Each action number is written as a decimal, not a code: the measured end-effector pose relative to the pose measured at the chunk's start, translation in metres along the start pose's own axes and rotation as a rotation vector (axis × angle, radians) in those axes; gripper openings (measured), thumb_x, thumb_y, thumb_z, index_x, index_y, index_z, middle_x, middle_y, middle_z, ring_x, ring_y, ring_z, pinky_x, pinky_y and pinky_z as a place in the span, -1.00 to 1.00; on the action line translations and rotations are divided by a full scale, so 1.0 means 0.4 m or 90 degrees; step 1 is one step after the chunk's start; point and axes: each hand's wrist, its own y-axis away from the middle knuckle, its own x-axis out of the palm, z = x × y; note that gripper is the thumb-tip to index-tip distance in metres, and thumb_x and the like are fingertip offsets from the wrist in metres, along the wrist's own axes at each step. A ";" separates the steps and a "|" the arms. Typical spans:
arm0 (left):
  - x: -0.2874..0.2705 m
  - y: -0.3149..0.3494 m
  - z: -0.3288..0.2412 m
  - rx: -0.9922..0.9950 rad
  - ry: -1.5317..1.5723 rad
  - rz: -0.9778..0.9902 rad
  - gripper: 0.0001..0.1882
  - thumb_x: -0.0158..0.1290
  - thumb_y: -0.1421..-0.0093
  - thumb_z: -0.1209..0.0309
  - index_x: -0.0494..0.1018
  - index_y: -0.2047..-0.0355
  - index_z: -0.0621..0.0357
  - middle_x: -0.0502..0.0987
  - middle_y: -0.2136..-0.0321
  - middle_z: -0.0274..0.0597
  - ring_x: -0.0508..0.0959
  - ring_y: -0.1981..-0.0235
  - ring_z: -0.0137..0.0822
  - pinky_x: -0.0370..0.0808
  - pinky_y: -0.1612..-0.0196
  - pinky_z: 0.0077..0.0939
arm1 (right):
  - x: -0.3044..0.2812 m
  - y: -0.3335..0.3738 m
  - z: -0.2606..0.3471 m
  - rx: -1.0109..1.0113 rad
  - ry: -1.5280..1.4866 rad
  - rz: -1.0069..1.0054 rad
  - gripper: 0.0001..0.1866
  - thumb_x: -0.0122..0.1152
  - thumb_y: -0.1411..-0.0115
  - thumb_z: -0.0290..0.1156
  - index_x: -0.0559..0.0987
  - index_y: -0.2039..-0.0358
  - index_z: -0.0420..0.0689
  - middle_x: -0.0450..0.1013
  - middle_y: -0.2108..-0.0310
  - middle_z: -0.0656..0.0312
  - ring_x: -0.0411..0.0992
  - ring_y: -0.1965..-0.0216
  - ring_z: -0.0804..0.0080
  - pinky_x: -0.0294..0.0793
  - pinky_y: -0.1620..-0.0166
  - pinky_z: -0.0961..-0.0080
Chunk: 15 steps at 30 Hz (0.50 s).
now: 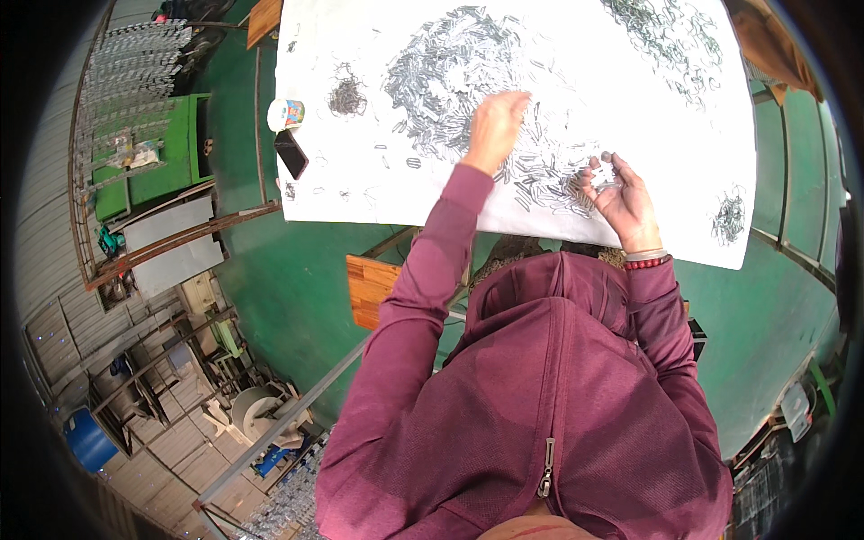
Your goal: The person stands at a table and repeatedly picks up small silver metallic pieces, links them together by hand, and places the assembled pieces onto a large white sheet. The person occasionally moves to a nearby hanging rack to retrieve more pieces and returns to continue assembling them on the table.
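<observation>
A wide heap of small oblong silvery metal pieces (450, 76) covers the middle of the white-topped table (360, 193). Over the heap's right side is my left hand (498, 129), its fingers bent and close together; what they pinch, if anything, is too small to make out. My right hand (623, 200) is turned palm up at the near right, fingers curled around a few small metal pieces (605, 176). A looser band of the same pieces (549, 184) lies between the two hands, close to the right fingertips.
Dark wire-like loops (670, 45) spread over the far right corner, with smaller clusters at the right (728, 216) and left (347, 95). A white tub (286, 115) and a dark phone (291, 154) sit at the left edge. A wooden stool (371, 290) stands below the table's near edge.
</observation>
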 end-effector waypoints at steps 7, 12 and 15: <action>0.085 0.136 0.113 0.047 -0.327 0.093 -0.40 -0.15 0.03 0.74 0.51 0.05 -0.17 0.27 -0.05 0.06 0.29 0.05 0.04 0.36 -0.02 -0.18 | -0.061 0.065 0.080 -0.020 -0.056 0.082 -0.81 -0.08 -0.31 -0.40 0.29 0.45 -0.18 0.16 0.53 0.25 0.10 0.54 0.52 0.12 0.54 0.65; 0.042 0.177 0.115 0.070 -0.301 0.021 -0.51 -0.08 0.05 0.70 0.57 0.17 -0.08 0.39 0.09 -0.01 0.32 0.06 -0.02 0.37 0.01 -0.24 | -0.089 0.103 0.094 -0.079 -0.029 -0.060 -0.79 -0.12 -0.33 -0.35 0.32 0.39 -0.21 0.28 0.44 0.15 0.22 0.47 0.43 0.24 0.48 0.60; 0.013 0.126 0.133 0.015 -0.238 -0.030 -0.62 -0.04 0.03 0.69 0.59 0.25 0.01 0.44 0.23 -0.02 0.41 0.14 -0.02 0.40 0.10 -0.24 | -0.075 0.108 0.082 -0.087 -0.004 -0.118 -0.81 -0.12 -0.33 -0.36 0.35 0.33 -0.22 0.32 0.38 0.11 0.29 0.41 0.38 0.31 0.42 0.57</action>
